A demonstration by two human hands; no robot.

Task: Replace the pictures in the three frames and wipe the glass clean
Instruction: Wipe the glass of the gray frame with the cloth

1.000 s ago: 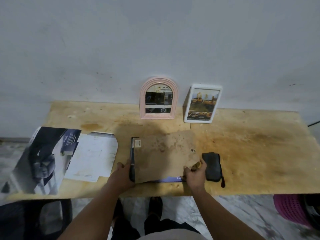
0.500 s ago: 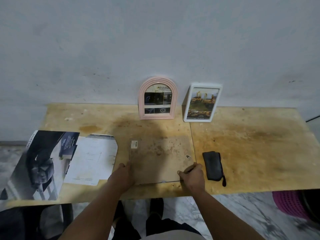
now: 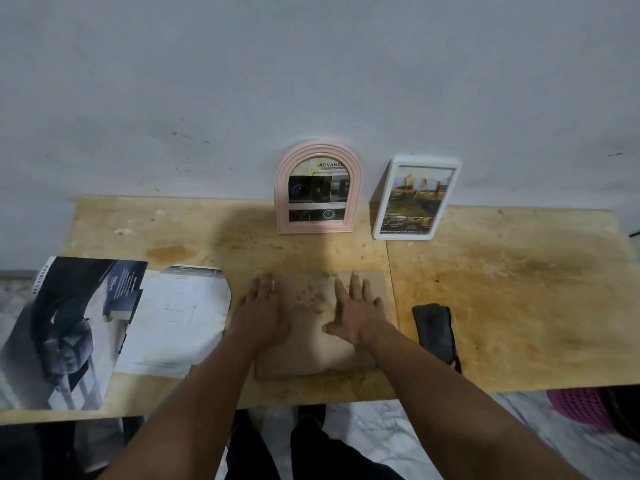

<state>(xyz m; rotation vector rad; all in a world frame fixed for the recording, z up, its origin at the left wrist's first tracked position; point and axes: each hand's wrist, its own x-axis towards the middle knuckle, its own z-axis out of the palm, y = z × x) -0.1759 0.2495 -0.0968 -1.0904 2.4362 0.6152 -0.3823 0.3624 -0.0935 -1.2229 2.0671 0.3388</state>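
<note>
Left hand point(image 3: 265, 311) and right hand point(image 3: 356, 313) now spread flat, pressing the third frame's backing board point(image 3: 311, 351) down at the near counter point(image 3: 519, 306) edge; a moment ago gripping its near corners. Probably seating the back. Pink arched frame point(image 3: 319, 188) and white frame point(image 3: 414, 197) upright at far wall; dark cloth point(image 3: 434, 329) just right.

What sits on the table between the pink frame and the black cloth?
The head view shows the white frame near the pink frame, then bare table before the black cloth.
</note>
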